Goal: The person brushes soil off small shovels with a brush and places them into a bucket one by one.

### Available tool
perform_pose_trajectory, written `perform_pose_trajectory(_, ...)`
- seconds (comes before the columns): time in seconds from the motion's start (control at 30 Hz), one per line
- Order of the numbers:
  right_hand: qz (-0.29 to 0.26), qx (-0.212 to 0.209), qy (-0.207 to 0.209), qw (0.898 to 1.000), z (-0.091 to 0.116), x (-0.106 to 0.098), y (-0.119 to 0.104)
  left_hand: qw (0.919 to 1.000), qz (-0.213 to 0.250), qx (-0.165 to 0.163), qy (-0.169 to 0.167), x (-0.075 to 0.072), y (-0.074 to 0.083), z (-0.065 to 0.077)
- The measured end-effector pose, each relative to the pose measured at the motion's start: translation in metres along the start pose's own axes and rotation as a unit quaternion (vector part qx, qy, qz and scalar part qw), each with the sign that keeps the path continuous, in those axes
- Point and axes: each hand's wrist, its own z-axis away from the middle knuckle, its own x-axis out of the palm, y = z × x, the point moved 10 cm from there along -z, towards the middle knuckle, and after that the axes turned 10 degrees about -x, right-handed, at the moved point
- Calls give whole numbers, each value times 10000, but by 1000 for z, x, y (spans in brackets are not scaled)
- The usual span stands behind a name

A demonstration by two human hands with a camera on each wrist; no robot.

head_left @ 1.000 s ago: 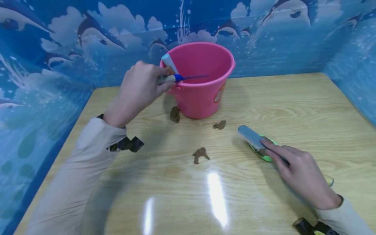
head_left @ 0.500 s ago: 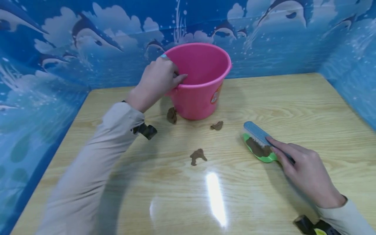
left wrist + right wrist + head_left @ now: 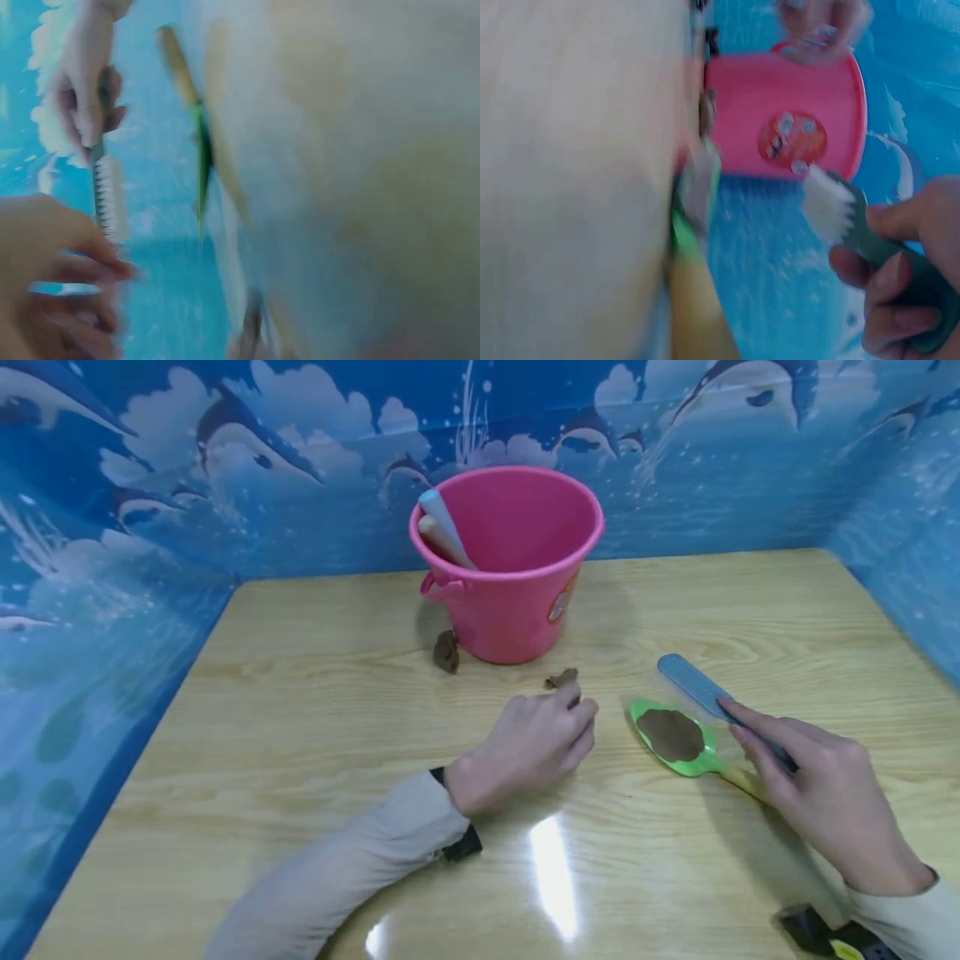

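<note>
In the head view my left hand [image 3: 528, 743] hovers over the middle of the table, its fingers loosely bent with nothing seen between them. Just beyond its fingertips lies a small brown clump [image 3: 562, 678]. My right hand [image 3: 828, 793] grips the dark handle of a brush [image 3: 693, 683]; its white bristles [image 3: 827, 206] show in the right wrist view. Below the brush lies a green toy shovel [image 3: 690, 767] with a yellowish handle, its blade bearing a flat brown mass [image 3: 671, 733]. The left wrist view is blurred.
A pink bucket [image 3: 517, 618] stands at the back, holding a tool with a light blue handle [image 3: 438, 514] and one with a beige handle [image 3: 435, 533]. Another brown clump [image 3: 446, 652] lies at its foot. A dolphin-print sheet [image 3: 337, 485] borders the table.
My left hand put a blue-collared tool into the bucket, let go, and came down right to mid-table, covering where a brown piece lay. My right hand drew the brush off the shovel, rightward.
</note>
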Motion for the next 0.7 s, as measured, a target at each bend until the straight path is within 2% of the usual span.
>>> perform_pose_trajectory(0.03, 96, -93, -20, 9999, 1, -5, 3, 9994, 16, -52, -342, 15, 4, 1)
perform_pose_trajectory(0.1, 265, -280, -41, 9992, 6, -17, 9, 9967, -72, -163, -797, 35, 9, 3)
perform_pose_trajectory(0.2, 400, -260, -73, 9988, 17, -33, 25, 9937, -165, -105, -1107, 48, 25, 2)
perform_pose_trajectory(0.27, 433, -128, -99, 9989, 25, -39, 36, 9899, -313, 56, -1384, 58, 45, 1)
perform_pose_trajectory(0.33, 361, 28, -116, 9993, 33, -42, 44, 9839, -269, 323, -1739, 71, 72, -2)
perform_pose_trajectory(0.43, 310, 13, -162, 9994, 40, -42, 48, 9681, 37, 672, -2414, 96, 111, -8)
perform_pose_trajectory(0.5, 308, -62, -209, 9993, 41, -40, 47, 9572, 253, 731, -2789, 112, 126, -12)
perform_pose_trajectory(0.6, 401, -126, -290, 9987, 40, -37, 44, 9460, 487, 570, -3153, 128, 132, -18)
perform_pose_trajectory(0.7, 448, -159, -319, 9984, 37, -37, 42, 9456, 580, 408, -3174, 133, 127, -17)
